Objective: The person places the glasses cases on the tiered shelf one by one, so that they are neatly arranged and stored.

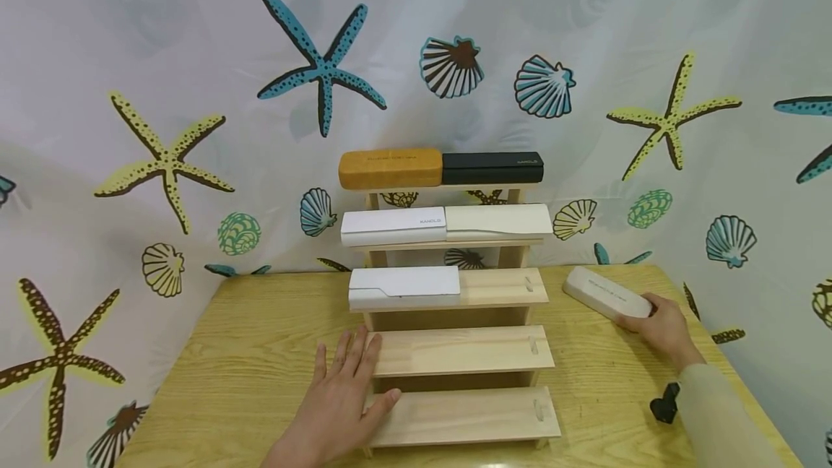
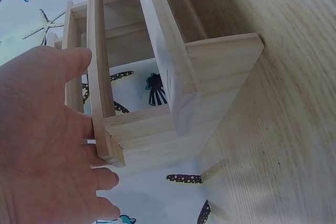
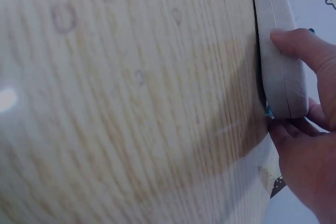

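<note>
At the right of the head view, my right hand (image 1: 666, 327) grips the near end of a pale grey glasses case (image 1: 607, 293). In the right wrist view, the thumb lies on the side of the glasses case (image 3: 283, 72), with fingers around its end. My left hand (image 1: 344, 388) touches the left side of a stepped wooden rack (image 1: 464, 349), its fingers straight. The left wrist view shows that hand (image 2: 47, 124) against the edge of a rack board (image 2: 100, 87). An orange glasses case (image 1: 390, 170) and a black one (image 1: 492, 169) lie on the top step.
Below them lie a white case (image 1: 393, 227) and a cream case (image 1: 498, 222), then another white case (image 1: 404, 288) beside a bare stretch of board. A small black object (image 1: 665, 403) lies by the right sleeve on the wooden table (image 1: 273, 338). Patterned cloth (image 1: 416, 42) hangs behind.
</note>
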`<state>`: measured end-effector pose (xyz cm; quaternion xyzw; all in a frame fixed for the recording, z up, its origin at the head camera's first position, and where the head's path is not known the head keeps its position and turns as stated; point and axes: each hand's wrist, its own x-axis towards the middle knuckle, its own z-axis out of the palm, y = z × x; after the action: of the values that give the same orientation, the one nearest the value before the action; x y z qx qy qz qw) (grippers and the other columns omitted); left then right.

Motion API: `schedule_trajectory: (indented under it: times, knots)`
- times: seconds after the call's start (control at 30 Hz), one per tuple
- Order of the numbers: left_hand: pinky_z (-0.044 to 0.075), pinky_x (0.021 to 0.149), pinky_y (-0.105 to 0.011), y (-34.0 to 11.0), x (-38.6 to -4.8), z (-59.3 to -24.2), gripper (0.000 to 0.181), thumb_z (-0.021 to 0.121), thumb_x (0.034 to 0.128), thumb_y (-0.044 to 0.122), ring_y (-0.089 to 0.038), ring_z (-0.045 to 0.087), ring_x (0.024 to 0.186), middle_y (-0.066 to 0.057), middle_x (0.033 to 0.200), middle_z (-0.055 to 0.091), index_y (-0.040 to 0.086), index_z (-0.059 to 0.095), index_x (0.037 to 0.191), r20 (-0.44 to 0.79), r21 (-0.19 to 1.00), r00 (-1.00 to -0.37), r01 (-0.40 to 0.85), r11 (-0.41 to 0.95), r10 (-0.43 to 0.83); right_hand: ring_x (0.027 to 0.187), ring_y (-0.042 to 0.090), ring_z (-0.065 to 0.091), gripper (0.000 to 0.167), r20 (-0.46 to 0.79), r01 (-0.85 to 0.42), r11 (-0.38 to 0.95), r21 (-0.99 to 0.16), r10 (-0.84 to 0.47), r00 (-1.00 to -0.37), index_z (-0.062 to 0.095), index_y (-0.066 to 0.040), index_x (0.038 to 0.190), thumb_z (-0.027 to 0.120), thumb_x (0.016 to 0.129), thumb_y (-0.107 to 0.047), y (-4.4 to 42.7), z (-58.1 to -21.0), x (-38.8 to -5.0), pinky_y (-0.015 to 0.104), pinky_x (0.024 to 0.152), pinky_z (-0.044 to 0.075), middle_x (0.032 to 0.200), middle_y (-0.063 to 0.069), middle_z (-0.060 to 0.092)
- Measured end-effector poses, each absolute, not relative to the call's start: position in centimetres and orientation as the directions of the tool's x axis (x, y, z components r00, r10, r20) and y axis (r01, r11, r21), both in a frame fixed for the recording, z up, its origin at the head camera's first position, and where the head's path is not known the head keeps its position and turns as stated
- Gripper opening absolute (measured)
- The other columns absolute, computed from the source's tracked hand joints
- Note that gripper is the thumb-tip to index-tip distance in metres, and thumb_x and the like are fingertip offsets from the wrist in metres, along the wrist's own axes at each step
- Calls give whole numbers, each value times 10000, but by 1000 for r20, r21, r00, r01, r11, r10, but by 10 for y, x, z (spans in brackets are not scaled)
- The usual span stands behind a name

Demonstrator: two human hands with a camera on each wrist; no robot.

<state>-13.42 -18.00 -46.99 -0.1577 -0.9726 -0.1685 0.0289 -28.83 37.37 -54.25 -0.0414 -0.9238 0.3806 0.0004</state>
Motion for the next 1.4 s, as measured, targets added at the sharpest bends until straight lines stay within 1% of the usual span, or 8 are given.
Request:
schedule_trajectory:
  times: [0.2, 0.4, 0.67, 0.73, 0.8, 0.97, 1.13, 1.4]
  knots:
    - [98, 1240, -769, -180, -135, -469, 858, 499, 1055, 617, -477, 184, 1609, -241, 1732, 223, 51, 291, 1665, 91, 315, -951, 309, 898, 295, 1339, 548, 492, 924, -80, 122, 694, -710, 93, -992, 344, 141, 1550, 759, 964, -440, 376, -537, -284, 645, 1098, 448, 1519, 419, 425]
    - [93, 1241, -769, -180, -135, -468, 871, 487, 1053, 632, -470, 174, 1613, -240, 1735, 212, 53, 279, 1669, 76, 307, -952, 306, 901, 297, 1307, 502, 544, 942, -61, 119, 703, -701, 107, -992, 397, 122, 1542, 751, 951, -520, 378, -536, -280, 574, 1041, 505, 1495, 394, 485]
    - [102, 1236, -773, -179, -134, -470, 866, 490, 1054, 629, -473, 188, 1609, -244, 1730, 225, 49, 290, 1665, 101, 314, -950, 314, 896, 297, 1292, 444, 587, 964, -73, 107, 681, -724, 79, -994, 386, 95, 1571, 755, 945, -539, 377, -515, -272, 233, 820, 537, 1499, 371, 516]
    - [110, 1234, -776, -179, -133, -470, 863, 491, 1055, 625, -475, 196, 1607, -246, 1728, 230, 46, 293, 1663, 106, 310, -949, 316, 897, 298, 1254, 367, 625, 957, -62, 90, 662, -744, 66, -996, 375, 89, 1581, 763, 949, -515, 375, -506, -269, 162, 772, 526, 1511, 366, 512]
    - [116, 1232, -777, -179, -133, -470, 859, 491, 1056, 622, -477, 203, 1605, -246, 1727, 234, 46, 296, 1662, 111, 307, -949, 316, 897, 297, 1159, 169, 666, 944, -42, 64, 649, -758, 49, -998, 372, 80, 1588, 771, 950, -490, 374, -498, -267, 124, 748, 522, 1518, 358, 511]
    - [122, 1231, -777, -179, -133, -468, 853, 492, 1057, 616, -477, 209, 1603, -244, 1726, 236, 44, 301, 1660, 115, 309, -949, 316, 897, 294, 963, -191, 531, 921, -11, 15, 628, -778, 10, -1000, 387, 39, 1597, 789, 942, -469, 371, -478, -260, 124, 757, 543, 1514, 324, 534]
    - [119, 1227, -783, -179, -133, -469, 851, 489, 1059, 614, -478, 204, 1604, -242, 1727, 229, 43, 297, 1661, 122, 310, -947, 320, 895, 297, 1084, -94, 580, 937, -10, -6, 649, -760, -21, -1000, 369, 16, 1617, 789, 939, -475, 368, -461, -253, 141, 773, 557, 1538, 319, 514]
    - [124, 1225, -785, -180, -134, -471, 851, 495, 1057, 614, -483, 211, 1601, -246, 1724, 237, 37, 311, 1655, 129, 311, -946, 324, 893, 298, 1015, -212, 547, 917, -14, -38, 596, -802, -83, -996, 347, 22, 1624, 817, 941, -369, 364, -438, -242, 190, 807, 603, 1547, 327, 496]
